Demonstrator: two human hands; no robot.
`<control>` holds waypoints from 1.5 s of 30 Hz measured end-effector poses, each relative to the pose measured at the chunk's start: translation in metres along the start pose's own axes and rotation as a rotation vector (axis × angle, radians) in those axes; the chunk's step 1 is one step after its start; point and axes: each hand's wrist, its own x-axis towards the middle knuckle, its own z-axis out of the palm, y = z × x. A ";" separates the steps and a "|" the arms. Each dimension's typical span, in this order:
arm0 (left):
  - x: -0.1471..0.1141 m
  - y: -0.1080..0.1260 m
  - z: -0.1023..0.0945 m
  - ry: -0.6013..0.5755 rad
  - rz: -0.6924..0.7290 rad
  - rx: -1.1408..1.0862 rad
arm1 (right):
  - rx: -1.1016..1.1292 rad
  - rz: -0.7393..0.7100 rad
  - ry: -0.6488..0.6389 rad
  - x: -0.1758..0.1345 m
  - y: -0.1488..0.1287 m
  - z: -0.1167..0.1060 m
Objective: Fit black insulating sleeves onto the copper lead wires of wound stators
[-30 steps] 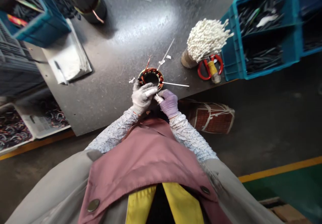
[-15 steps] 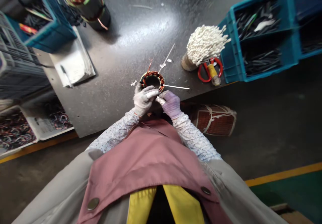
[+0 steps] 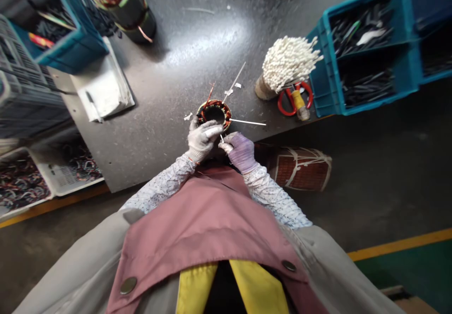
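Note:
A ring-shaped motor stator (image 3: 228, 109) with copper windings stands near the table's front edge. My left hand (image 3: 202, 140), in a white glove, is closed on its near-left rim, the fingers lying over the top. Just right of it, my right hand (image 3: 242, 151), in a purple glove with pale fingertips, pinches a short white cord end (image 3: 221, 138) close to the stator's near rim. A white cord (image 3: 249, 122) sticks out of the stator to the right, and a thin pale strand (image 3: 236, 81) runs from its far side. Copper lead ends (image 3: 211, 91) point up at the back.
A bundle of white cords (image 3: 291, 62) stands in a holder at right, beside red-handled scissors (image 3: 287, 104) and a yellow-handled tool (image 3: 299, 103). Blue bins (image 3: 323, 69) of dark sleeves flank the table (image 3: 141, 140). Larger stators (image 3: 132, 20), papers (image 3: 109, 85) and a pen lie left.
My right hand has drawn slightly down and right, away from the stator, and more of the white cord end shows. My left hand stays on the stator.

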 end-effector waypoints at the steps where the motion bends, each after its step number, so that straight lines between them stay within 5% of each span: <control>1: 0.000 0.000 0.000 0.006 0.004 -0.001 | 0.002 0.007 0.001 -0.001 0.001 0.000; 19: 0.000 -0.001 0.002 0.006 0.000 0.000 | -0.004 -0.024 -0.030 0.003 -0.001 -0.006; 29: 0.001 -0.003 0.000 -0.027 0.023 0.002 | -0.127 0.064 -0.078 0.019 0.009 0.008; 34: 0.002 -0.002 -0.001 -0.054 0.025 0.025 | -0.344 -0.047 -0.118 0.021 -0.003 -0.002; 38: 0.004 -0.001 -0.006 -0.056 0.028 0.070 | -0.414 -0.284 -0.178 0.016 -0.007 -0.021; 42: 0.007 0.005 -0.019 -0.161 0.012 0.157 | -0.297 -0.407 -0.069 -0.005 -0.007 -0.040; 45: 0.009 0.010 -0.026 -0.238 0.032 0.206 | 0.093 -0.126 0.016 -0.016 -0.022 -0.040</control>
